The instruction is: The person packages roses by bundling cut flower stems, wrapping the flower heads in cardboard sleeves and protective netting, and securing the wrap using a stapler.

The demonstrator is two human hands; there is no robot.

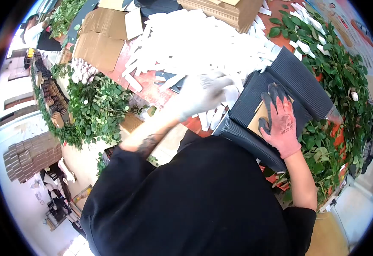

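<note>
My left hand (205,94), in a white glove, is over the near edge of a heap of white strips (182,42). It is blurred by motion, and whether its fingers hold anything cannot be made out. My right hand (280,121), in a red and dark grey glove, lies flat with fingers spread on a tan cardboard piece (260,120). That piece rests on black corrugated sheets (249,96), which are folded open. One black flap (302,83) spreads to the right.
Cardboard sheets (99,40) lie at the upper left of the red table (154,91). A brown stack (225,13) stands at the back. Leafy stems (331,81) cover the right side, and more greenery (97,100) is at the left. A person (35,34) is at the far left.
</note>
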